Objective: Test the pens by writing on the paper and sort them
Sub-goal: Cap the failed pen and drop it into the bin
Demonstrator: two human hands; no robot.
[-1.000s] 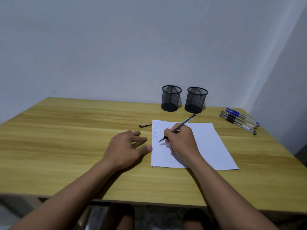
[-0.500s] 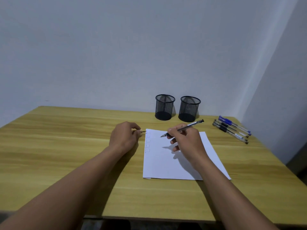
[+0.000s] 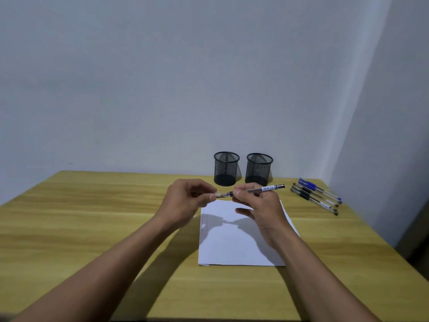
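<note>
My right hand [image 3: 257, 205] holds a black pen [image 3: 264, 189] level above the far edge of the white paper [image 3: 234, 242]. My left hand [image 3: 185, 201] pinches the pen's cap [image 3: 218, 194] at the pen's tip end, so both hands meet in the air. Faint marks run down the paper's left edge. Two black mesh cups [image 3: 226, 168] [image 3: 259, 169] stand side by side at the back of the table. Several more pens [image 3: 315, 196], black and blue, lie in a row at the right.
The wooden table [image 3: 92, 228] ends at a white wall behind the cups and a second wall close on the right. The table's near edge runs along the bottom of the view.
My right hand lifted the pen off the paper. My left hand picked the cap up from the table beside the paper and brought it to the pen's tip. The camera tilted up.
</note>
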